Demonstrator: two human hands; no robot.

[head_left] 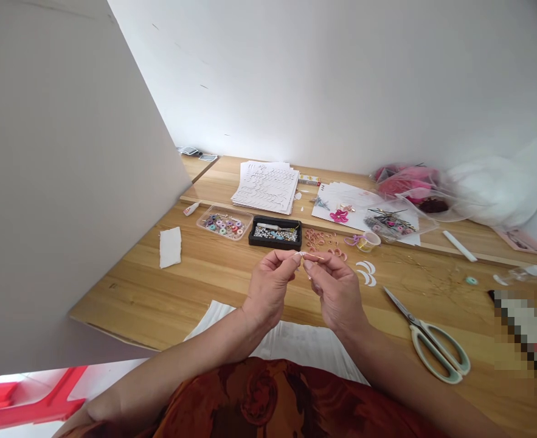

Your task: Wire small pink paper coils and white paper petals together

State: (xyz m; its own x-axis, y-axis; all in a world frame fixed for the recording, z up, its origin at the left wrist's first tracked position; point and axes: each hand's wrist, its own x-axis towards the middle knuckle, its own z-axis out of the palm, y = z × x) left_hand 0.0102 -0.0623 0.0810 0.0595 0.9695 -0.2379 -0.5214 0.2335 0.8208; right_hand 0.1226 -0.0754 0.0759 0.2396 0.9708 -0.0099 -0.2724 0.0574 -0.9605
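Observation:
Above the table's middle, my left hand (268,285) and my right hand (339,287) meet fingertip to fingertip, both pinched closed. Between the left thumb and index finger is a small white piece (300,253), too small to name further. A thin gold wire (314,257) runs from it along the right index finger, held in the right fingertips. Just beyond the hands lies a black tray (275,246) of beads and a white-handled tool. Pink curled pieces (319,238) and white crescent cutouts (367,280) lie beyond and beside my right hand.
Scissors (414,322) lie closed at the right. A clear box (204,228) of colourful beads stands left of the tray, near a folded white tissue (170,247). Paper sheets (268,185) rest behind. Bagged pink material (407,182) is at the back right; a partition (67,170) bounds the left.

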